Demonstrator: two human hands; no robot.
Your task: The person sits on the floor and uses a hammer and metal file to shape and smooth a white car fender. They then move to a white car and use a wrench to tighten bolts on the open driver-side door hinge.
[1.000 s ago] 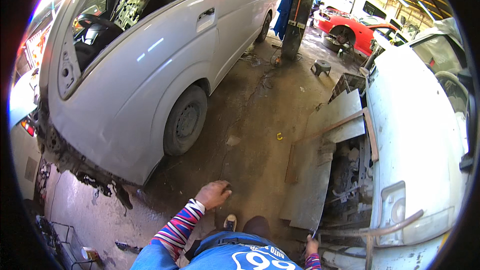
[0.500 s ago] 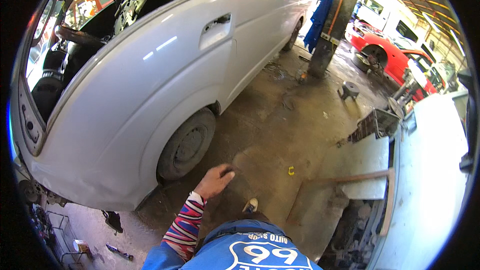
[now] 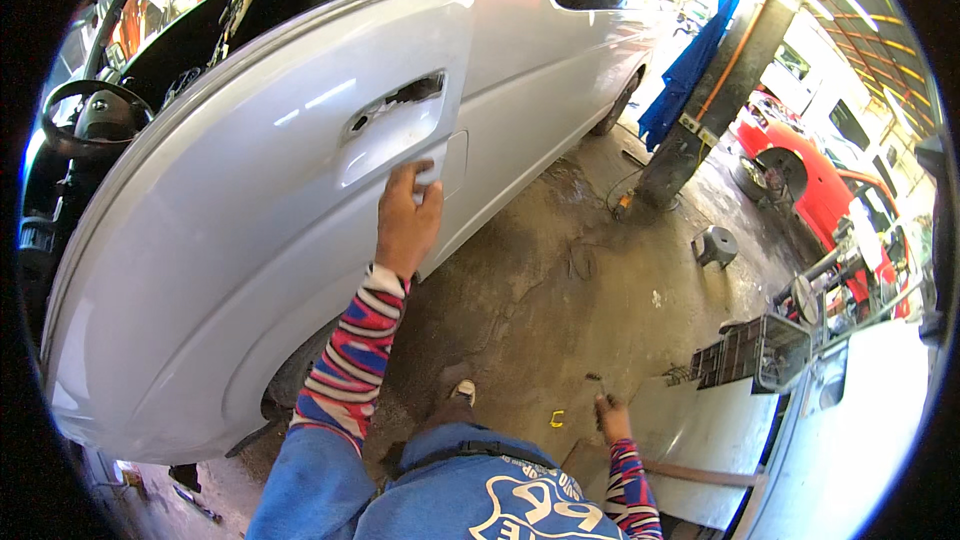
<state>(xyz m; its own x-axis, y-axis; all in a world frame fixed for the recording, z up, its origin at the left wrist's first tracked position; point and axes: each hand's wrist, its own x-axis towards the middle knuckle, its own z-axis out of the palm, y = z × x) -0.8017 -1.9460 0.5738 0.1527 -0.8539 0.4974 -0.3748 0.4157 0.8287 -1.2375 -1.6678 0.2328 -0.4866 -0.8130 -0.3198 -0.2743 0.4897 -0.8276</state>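
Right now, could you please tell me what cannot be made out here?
Left hand, head view: blurring leaves its contact with the van unclear.
Right hand, head view: the dark object at its fingertips is too small to identify.
Front wheel, head view: partly hidden by the left sleeve.
Van roof, head view: cut off by the top edge.

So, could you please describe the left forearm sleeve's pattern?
The sleeve is streaked red, blue and white; head view.
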